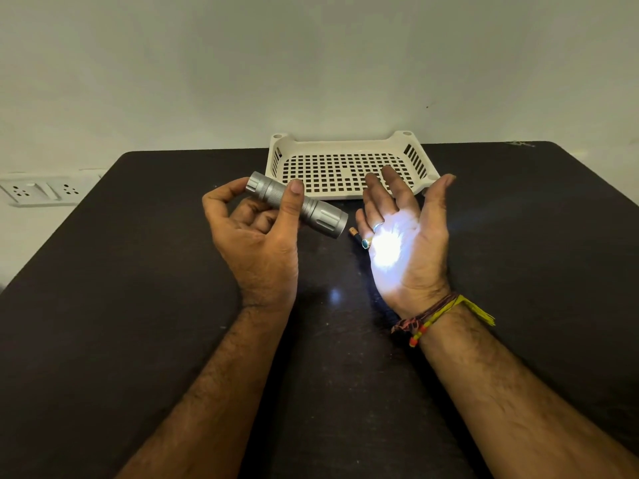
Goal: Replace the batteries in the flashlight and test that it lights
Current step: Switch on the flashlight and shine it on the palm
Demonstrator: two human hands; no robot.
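Observation:
My left hand (252, 233) grips a silver flashlight (318, 214) around its knurled middle, thumb on top, with its head pointing right and slightly down. The flashlight is lit: a bright white spot falls on the palm of my right hand (408, 236). That hand is held open, palm up, fingers spread, just right of the flashlight's head, with nothing in it. A loose battery (353, 233) lies on the table between the flashlight's head and my right hand, mostly hidden by the ringed fingers.
A white perforated plastic tray (345, 146) stands on the black table (138, 305) behind my hands, against the wall. A wall socket panel (41, 190) sits off the table's left edge. A faint light reflection shows on the tabletop between my wrists.

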